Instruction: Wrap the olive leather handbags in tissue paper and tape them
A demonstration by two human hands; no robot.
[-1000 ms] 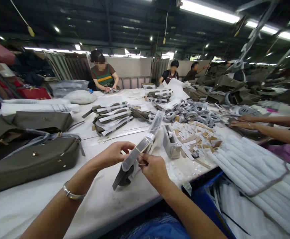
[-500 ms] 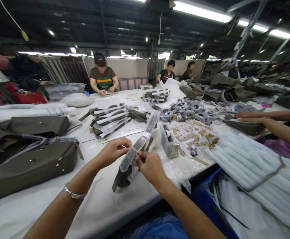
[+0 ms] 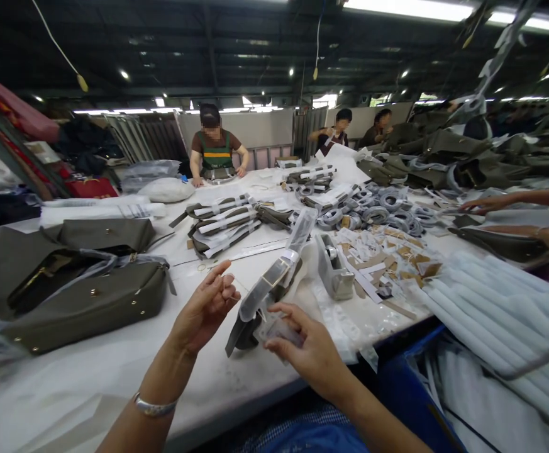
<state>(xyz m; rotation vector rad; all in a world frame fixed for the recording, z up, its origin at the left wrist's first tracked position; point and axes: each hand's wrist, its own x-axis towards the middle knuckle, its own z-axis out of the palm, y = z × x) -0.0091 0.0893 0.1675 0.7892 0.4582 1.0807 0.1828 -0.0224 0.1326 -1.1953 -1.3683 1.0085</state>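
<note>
A dark olive bag strap point(image 3: 239, 333), its upper part wrapped in clear plastic, stands on edge at the middle of the table. A gold-rimmed buckle point(image 3: 275, 272) shows under the wrap. To its left my left hand point(image 3: 204, 308) is raised with curled fingers; a fine pale thread seems to run from the fingertips, too thin to be sure. My right hand point(image 3: 314, 352) is closed on a small clear plastic bag point(image 3: 280, 330) hanging beside the strap. Just beyond stands a grey tape dispenser point(image 3: 333, 270).
An olive handbag point(image 3: 99, 302) lies left. Wrapped straps point(image 3: 222, 223) are piled ahead, beside grey plastic-wrapped rolls point(image 3: 375, 214) and paper scraps point(image 3: 392, 251). White foam tubes point(image 3: 500, 302) lie right over a blue bin point(image 3: 397, 377). A co-worker's arms point(image 3: 529, 201) reach in; a person point(image 3: 215, 151) stands opposite.
My left hand has drawn back left from the buckle and turned its palm up. My right hand has moved lower, now with the clear plastic bag in view. The camera has turned slightly left.
</note>
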